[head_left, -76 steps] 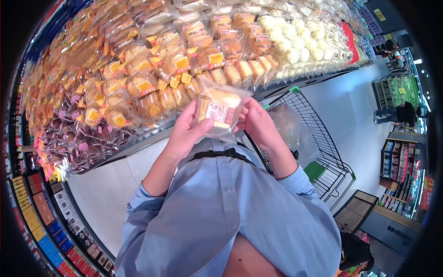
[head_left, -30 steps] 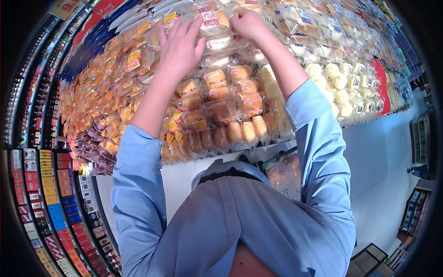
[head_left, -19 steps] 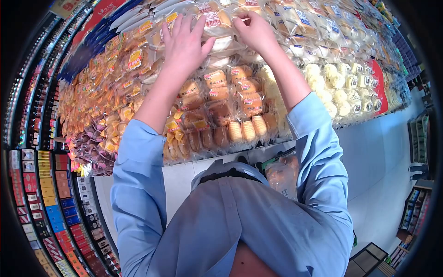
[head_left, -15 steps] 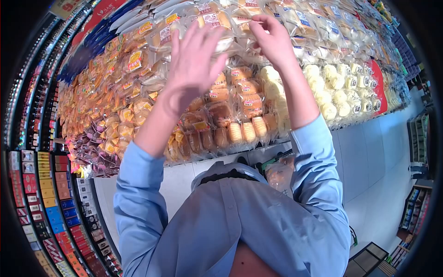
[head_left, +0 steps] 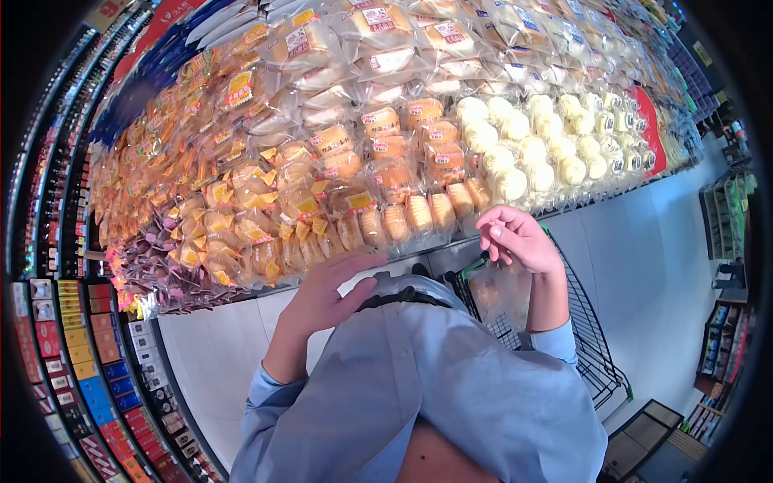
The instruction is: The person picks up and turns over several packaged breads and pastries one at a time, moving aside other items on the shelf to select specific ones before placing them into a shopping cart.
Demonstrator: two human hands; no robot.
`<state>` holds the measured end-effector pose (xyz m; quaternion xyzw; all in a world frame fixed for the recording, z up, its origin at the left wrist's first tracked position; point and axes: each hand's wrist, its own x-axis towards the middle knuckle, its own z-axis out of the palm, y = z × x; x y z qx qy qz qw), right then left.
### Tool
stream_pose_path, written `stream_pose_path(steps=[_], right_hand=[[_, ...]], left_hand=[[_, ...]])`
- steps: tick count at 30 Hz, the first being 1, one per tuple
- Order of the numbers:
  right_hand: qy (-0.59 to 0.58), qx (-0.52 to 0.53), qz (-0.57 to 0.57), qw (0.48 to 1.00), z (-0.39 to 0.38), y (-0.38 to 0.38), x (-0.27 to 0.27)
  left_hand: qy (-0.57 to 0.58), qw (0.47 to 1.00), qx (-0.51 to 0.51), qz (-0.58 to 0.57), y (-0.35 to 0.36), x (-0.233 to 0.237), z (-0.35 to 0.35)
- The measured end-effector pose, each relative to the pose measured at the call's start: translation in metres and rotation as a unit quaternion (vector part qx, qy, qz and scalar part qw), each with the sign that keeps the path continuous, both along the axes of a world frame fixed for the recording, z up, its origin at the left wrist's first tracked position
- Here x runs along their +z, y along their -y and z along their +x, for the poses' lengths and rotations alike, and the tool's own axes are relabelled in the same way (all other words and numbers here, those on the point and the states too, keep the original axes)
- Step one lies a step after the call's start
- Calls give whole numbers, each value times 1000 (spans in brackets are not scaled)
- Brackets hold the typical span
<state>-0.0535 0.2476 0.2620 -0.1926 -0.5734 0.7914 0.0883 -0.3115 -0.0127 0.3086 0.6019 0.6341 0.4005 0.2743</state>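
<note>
My left hand (head_left: 330,294) is low in front of my waist, just off the front edge of the bread display (head_left: 266,282). Its fingers are stretched out together, thumb apart, with nothing in them. At the display's front edge, over the shopping cart (head_left: 580,314), is my right hand (head_left: 522,241), its fingers curled in; what they hold, if anything, is hidden. Right below it a clear plastic bag (head_left: 503,296) hangs at the cart. Nearest to the hands lie wrapped ridged bread rolls (head_left: 419,214) and packs of pale round buns (head_left: 509,183).
Behind the front row, wrapped sandwich breads (head_left: 378,24) are stacked. Small orange-labelled packs (head_left: 241,88) fill the left side. Shelves of boxed goods (head_left: 101,354) line the left. A tiled floor (head_left: 652,241) runs along the right, with a low shelf (head_left: 721,354) beyond.
Both hands have moved from over the sandwich packs back toward my body. My left hand is now before my waist, my right hand above the bag and cart. More of the cart shows.
</note>
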Motion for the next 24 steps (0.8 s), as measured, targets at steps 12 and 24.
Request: stream_pose_path(steps=[12,24], right_hand=[[268,-151,82,948,48,98,-101],[462,-317,131,818,176,132,-281]], left_hand=[[126,980,-127,-82,41,-61,19],[129,938,-238,-219,-24,-137,116]])
